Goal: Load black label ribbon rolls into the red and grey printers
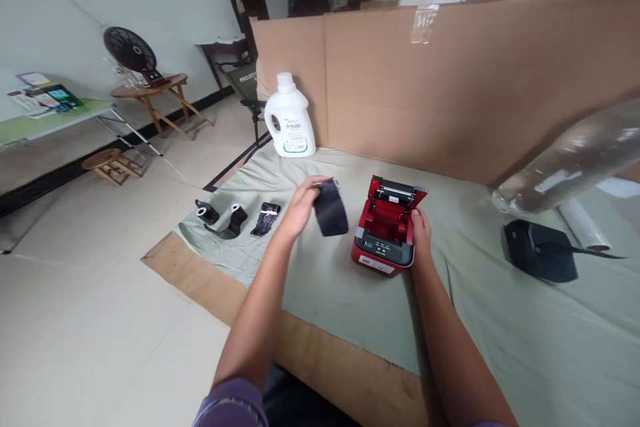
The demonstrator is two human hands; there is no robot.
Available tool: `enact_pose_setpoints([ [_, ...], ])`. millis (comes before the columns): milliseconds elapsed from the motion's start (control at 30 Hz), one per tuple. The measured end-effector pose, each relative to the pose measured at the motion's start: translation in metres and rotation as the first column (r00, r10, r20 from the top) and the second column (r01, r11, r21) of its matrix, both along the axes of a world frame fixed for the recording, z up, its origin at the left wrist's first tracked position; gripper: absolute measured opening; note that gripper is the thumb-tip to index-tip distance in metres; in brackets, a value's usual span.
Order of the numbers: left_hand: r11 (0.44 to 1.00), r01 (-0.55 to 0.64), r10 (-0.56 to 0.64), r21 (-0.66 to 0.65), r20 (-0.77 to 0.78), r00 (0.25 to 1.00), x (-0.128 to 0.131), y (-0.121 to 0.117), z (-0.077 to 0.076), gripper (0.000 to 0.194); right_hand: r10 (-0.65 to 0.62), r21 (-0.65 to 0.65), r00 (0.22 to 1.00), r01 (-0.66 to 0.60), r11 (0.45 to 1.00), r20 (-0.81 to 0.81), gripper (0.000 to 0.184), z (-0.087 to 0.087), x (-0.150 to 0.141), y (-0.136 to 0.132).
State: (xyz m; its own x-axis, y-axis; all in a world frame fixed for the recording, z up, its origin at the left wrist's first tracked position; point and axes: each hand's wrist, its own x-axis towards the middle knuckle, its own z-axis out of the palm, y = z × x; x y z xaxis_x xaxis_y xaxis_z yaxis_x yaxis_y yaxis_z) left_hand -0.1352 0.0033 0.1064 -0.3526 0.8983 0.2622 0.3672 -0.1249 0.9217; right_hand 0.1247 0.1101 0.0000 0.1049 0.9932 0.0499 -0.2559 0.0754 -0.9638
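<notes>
My left hand (300,208) pinches the upper left edge of a dark strip of paper or film (332,211), which hangs just left of a red and black receipt printer (383,255). The printer's lid is up, showing a red bay with nothing visible inside. My right hand (421,235) is closed against the printer's right side, its fingers partly hidden. Further left on the cloth lie a black roll with a white core (207,213), another black roll partly unwound (234,220) and a small dark shiny roll (266,217).
A cardboard panel (450,93) stands behind the grey-green cloth (345,307). In front of its left end stands a white jug (293,121). To the right are a black device with a cable (540,251), a white roll (586,225) and a large plastic-wrapped roll (570,155).
</notes>
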Motion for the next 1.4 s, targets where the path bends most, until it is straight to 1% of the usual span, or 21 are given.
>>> enact_pose_setpoints([
  [67,0.981,-0.191,0.191,-0.039,0.02,0.981,-0.039,-0.023,-0.007,0.032,-0.002,-0.001,1.0,0.002,1.0,0.009,0.043,0.002,-0.001,-0.001],
  [133,0.952,-0.299,0.295,-0.068,-0.06,0.953,-0.077,-0.045,-0.009,0.036,-0.012,0.001,1.0,0.012,1.0,0.02,0.041,0.003,-0.001,-0.001],
  [200,0.908,-0.402,0.366,-0.122,-0.239,0.899,-0.112,-0.062,-0.006,0.041,-0.017,0.001,1.0,0.017,1.0,0.015,0.042,0.003,-0.002,0.0],
  [233,0.877,-0.457,0.381,-0.149,-0.363,0.85,-0.127,-0.068,-0.003,0.042,-0.021,0.001,1.0,0.021,1.0,0.009,0.043,0.003,-0.002,0.001],
  [267,0.845,-0.505,0.373,-0.174,-0.483,0.792,-0.139,-0.072,0.0,0.043,-0.023,0.001,1.0,0.023,1.0,0.006,0.044,0.002,-0.002,0.002],
  [333,0.785,-0.577,0.3,-0.226,-0.676,0.673,-0.157,-0.074,0.006,0.043,-0.023,-0.004,1.0,0.023,1.0,0.009,0.046,0.0,-0.002,0.004],
  [400,0.739,-0.61,0.186,-0.287,-0.782,0.594,-0.167,-0.07,0.008,0.044,-0.019,-0.009,1.0,0.019,1.0,0.011,0.046,0.0,-0.001,0.004],
  [500,0.702,-0.625,0.054,-0.342,-0.849,0.526,-0.172,-0.059,0.002,0.045,-0.02,0.001,1.0,0.02,1.0,0.012,0.045,0.0,0.0,0.004],
  [567,0.69,-0.639,0.024,-0.341,-0.871,0.49,-0.174,-0.051,-0.007,0.045,-0.027,0.009,1.0,0.026,1.0,0.012,0.046,0.001,-0.001,0.003],
  [633,0.667,-0.666,0.023,-0.334,-0.884,0.466,-0.174,-0.045,-0.018,0.046,-0.029,0.001,1.0,0.029,1.0,-0.001,0.048,0.002,-0.001,0.003],
  [700,0.636,-0.694,0.027,-0.337,-0.889,0.457,-0.173,-0.041,-0.03,0.045,-0.031,-0.018,0.999,0.031,0.999,-0.023,0.05,0.003,-0.002,0.003],
  [767,0.606,-0.716,0.05,-0.346,-0.882,0.469,-0.17,-0.039,-0.04,0.041,-0.033,-0.03,0.999,0.032,0.999,-0.035,0.051,0.003,-0.003,0.004],
  [833,0.595,-0.729,0.087,-0.339,-0.875,0.477,-0.168,-0.039,-0.045,0.039,-0.03,-0.025,0.999,0.029,0.999,-0.033,0.049,0.002,-0.003,0.004],
  [900,0.605,-0.734,0.14,-0.309,-0.866,0.48,-0.167,-0.042,-0.045,0.046,-0.024,-0.015,0.999,0.024,1.0,-0.028,0.047,0.002,-0.002,0.004],
  [967,0.615,-0.742,0.213,-0.265,-0.851,0.48,-0.171,-0.049,-0.039,0.056,-0.018,-0.01,0.999,0.017,1.0,-0.035,0.047,0.001,-0.002,0.004],
  [1067,0.589,-0.767,0.297,-0.255,-0.814,0.499,-0.182,-0.065,-0.026,0.056,-0.012,-0.002,0.999,0.012,1.0,-0.051,0.048,-0.001,-0.002,0.005],
  [1133,0.556,-0.771,0.28,-0.309,-0.804,0.524,-0.192,-0.076,-0.021,0.051,-0.012,0.009,0.999,0.012,1.0,-0.043,0.047,-0.002,-0.002,0.006],
  [1200,0.549,-0.738,0.209,-0.392,-0.79,0.576,-0.199,-0.086,-0.021,0.047,-0.015,0.013,0.999,0.015,1.0,-0.034,0.046,-0.004,-0.001,0.007],
  [1300,0.596,-0.642,0.107,-0.483,-0.745,0.659,-0.205,-0.093,-0.029,0.048,-0.019,0.018,1.0,0.02,1.0,-0.024,0.045,-0.006,0.0,0.009],
  [1333,0.61,-0.62,0.092,-0.494,-0.733,0.674,-0.206,-0.093,-0.032,0.049,-0.019,0.022,1.0,0.02,1.0,-0.019,0.044,-0.007,0.0,0.01],
  [1400,0.614,-0.609,0.084,-0.501,-0.726,0.683,-0.207,-0.093,-0.038,0.05,-0.02,0.029,1.0,0.021,0.999,-0.004,0.042,-0.008,0.001,0.01],
])
